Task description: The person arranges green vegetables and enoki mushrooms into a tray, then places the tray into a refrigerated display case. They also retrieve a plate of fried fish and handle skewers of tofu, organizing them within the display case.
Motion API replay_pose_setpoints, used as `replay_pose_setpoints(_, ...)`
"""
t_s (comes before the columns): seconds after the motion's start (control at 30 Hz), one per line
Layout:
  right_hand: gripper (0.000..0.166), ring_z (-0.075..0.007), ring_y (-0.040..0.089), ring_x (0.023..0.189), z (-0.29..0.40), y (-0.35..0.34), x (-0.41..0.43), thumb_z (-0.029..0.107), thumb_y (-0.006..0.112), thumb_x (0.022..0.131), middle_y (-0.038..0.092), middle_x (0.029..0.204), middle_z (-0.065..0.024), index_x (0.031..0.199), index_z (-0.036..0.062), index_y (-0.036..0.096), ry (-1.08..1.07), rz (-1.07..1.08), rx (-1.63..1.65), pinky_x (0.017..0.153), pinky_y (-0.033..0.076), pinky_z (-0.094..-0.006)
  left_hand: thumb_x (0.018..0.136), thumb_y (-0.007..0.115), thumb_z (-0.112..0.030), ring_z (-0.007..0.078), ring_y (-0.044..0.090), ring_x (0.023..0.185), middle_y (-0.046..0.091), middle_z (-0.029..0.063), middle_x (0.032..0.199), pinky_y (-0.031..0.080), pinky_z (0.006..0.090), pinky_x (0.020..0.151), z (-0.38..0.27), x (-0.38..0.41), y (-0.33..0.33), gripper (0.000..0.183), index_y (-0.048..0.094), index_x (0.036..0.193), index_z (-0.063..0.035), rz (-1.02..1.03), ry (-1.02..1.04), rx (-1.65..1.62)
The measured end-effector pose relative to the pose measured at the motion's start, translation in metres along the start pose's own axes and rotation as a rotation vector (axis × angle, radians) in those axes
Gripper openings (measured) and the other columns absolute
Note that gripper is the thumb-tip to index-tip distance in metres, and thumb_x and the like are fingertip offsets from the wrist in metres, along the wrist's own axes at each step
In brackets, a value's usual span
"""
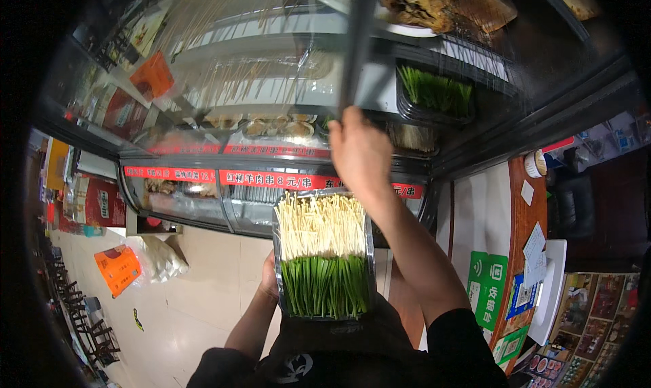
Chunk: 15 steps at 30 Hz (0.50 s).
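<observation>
My left hand holds a clear plastic tray from its left side, close to my body. In the tray lie a bunch of enoki mushrooms at the far end and green chives at the near end. My right hand grips the dark door frame of a glass display case, its fingers curled round the lower part. Behind the glass, right of that frame, a black tray of green vegetables sits on a shelf.
Skewers and scallops lie inside the case. Red price strips run along its front. On the right stands a wooden-topped counter with a green sign. An orange bag and a white plastic bag are at the left, near chairs.
</observation>
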State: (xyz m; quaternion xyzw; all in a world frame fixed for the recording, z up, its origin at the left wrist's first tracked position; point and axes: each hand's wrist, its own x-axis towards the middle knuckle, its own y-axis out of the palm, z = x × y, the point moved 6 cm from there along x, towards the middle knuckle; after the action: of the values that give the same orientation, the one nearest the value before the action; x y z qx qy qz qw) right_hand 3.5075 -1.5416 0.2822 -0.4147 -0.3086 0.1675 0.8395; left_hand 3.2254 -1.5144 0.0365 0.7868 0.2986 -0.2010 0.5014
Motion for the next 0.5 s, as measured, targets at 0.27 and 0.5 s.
replay_pose_setpoints(0.27, 0.013, -0.0214, 0.065, 0.064, 0.013, 0.042, 0.007, 0.01, 0.059, 0.088, 0.064, 0.071, -0.0128, 0.096, 0.0001, 0.057, -0.097, 0.335, 0.743, 0.056, 0.048, -0.0327, 0.096, 0.03, -0.035, 0.027, 0.063, 0.097, 0.062, 0.0165, 0.113, 0.053, 0.0414, 0.085, 0.028, 0.005, -0.032, 0.051, 0.05, 0.126, 0.0011, 0.005, 0.011, -0.058)
replay_pose_setpoints(0.5, 0.024, -0.017, 0.062, 0.094, -0.182, 0.063, -0.026, 0.017, 0.063, 0.084, 0.064, 0.102, -0.0093, 0.104, 0.0041, 0.06, 0.786, -0.042, 1.191, 0.085, 0.05, -0.0292, 0.095, 0.031, -0.036, 0.0272, 0.063, 0.097, 0.062, 0.0165, 0.113, 0.053, 0.0415, 0.085, 0.044, 0.012, -0.061, 0.051, 0.05, 0.126, 0.0012, -0.093, -0.009, -0.072)
